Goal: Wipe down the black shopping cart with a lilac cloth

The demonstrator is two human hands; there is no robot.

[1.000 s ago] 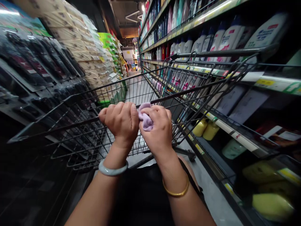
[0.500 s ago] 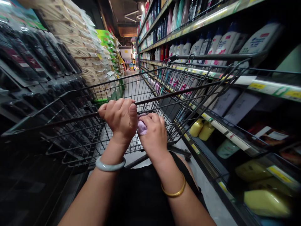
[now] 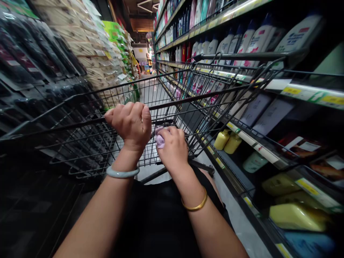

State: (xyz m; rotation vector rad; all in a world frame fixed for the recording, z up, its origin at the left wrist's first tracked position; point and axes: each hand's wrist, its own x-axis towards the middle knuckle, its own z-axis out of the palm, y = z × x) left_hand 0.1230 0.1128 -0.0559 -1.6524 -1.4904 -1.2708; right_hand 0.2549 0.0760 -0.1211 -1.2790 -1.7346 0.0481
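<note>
My left hand (image 3: 130,123) is wrapped round the dark top bar of a black wire shopping cart (image 3: 205,96). A pale bangle circles that wrist. Lower and to the right, my right hand (image 3: 174,148) is closed on a small light purple cloth (image 3: 160,141), bunched up beside the thumb side of the hand. This hand is below the bar, close to the cart's wire side; whether the cloth touches the wires I cannot tell. A gold bangle is on the right wrist. The cart's wire basket shows floor through its mesh.
Shelves of shampoo bottles (image 3: 258,43) line the right side, with yellow bottles (image 3: 232,143) lower down. On the left hang dark packaged goods (image 3: 34,57), beside stacked beige packs (image 3: 80,46) and green packs (image 3: 114,39). A pale floor aisle (image 3: 149,89) runs ahead.
My right hand and the purple cloth have moved down, farther from the bar, and more of the cloth shows. My left hand stays on the bar. The view has tilted slightly.
</note>
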